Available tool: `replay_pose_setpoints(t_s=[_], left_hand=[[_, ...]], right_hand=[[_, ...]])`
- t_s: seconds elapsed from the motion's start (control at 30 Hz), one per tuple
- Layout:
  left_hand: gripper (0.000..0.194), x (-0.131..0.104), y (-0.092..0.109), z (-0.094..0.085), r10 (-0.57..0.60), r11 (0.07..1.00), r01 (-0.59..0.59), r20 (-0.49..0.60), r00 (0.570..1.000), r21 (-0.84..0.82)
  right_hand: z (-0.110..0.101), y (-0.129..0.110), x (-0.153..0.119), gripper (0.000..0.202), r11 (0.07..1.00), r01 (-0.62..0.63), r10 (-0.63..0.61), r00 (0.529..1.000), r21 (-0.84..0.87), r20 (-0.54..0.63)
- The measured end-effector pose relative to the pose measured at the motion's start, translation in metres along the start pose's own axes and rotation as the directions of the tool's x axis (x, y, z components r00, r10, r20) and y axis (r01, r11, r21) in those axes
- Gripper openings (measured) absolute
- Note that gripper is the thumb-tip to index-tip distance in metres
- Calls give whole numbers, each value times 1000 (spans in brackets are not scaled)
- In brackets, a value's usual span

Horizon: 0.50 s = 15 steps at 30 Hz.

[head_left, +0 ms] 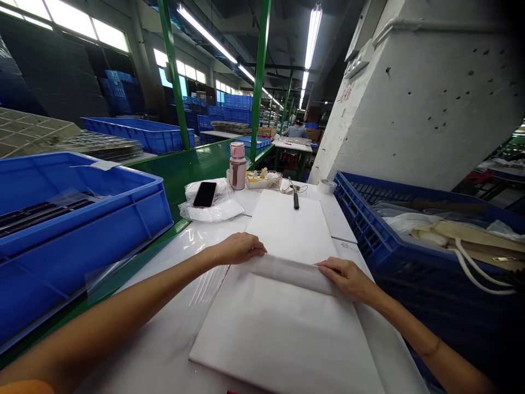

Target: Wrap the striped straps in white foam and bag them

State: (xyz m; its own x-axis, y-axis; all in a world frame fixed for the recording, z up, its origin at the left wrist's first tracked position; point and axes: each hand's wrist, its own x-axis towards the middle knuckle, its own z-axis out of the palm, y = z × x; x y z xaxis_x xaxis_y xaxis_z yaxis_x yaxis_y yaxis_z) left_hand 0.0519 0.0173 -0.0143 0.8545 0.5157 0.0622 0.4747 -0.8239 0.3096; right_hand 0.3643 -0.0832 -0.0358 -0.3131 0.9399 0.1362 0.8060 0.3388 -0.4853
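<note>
White sheets [279, 328] lie on the white table [164, 350] in front of me. Across their middle runs a folded, greyish translucent edge [295, 273]. My left hand [241, 248] pinches the left end of this edge, its fingers curled together. At the right end, my right hand [342, 276] holds the same edge between thumb and fingers. Beyond the fold, another white surface [287, 224] stretches away, with a dark-handled tool [296, 198] on it. Clear plastic film [200, 295] lies to the left of the sheets.
A blue crate [82, 235] stands at the left, another [361, 219] at the right by a white pillar [410, 109]. A phone [204, 194] on plastic wrap, a pink bottle [237, 167] and a tape roll [327, 186] sit at the back. A person [296, 130] is far off.
</note>
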Motion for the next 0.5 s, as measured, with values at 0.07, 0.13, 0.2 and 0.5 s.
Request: replay_pose_setpoints(t_s=[0.07, 0.13, 0.2, 0.5], left_hand=[[27, 1, 2, 6, 10, 1000, -9, -35, 999, 29], [29, -2, 11, 13, 36, 999, -35, -47, 998, 37], [38, -11, 23, 18, 70, 997, -68, -44, 997, 44], [36, -31, 30, 4, 25, 1000, -25, 24, 999, -6]], right_hand=[[6, -1, -2, 31, 998, 39, -40, 999, -53, -10], [12, -6, -11, 34, 991, 89, -89, 996, -103, 6], [17, -14, -25, 40, 976, 136, -133, 991, -168, 29], [3, -29, -41, 45, 995, 8, 3, 994, -100, 105]])
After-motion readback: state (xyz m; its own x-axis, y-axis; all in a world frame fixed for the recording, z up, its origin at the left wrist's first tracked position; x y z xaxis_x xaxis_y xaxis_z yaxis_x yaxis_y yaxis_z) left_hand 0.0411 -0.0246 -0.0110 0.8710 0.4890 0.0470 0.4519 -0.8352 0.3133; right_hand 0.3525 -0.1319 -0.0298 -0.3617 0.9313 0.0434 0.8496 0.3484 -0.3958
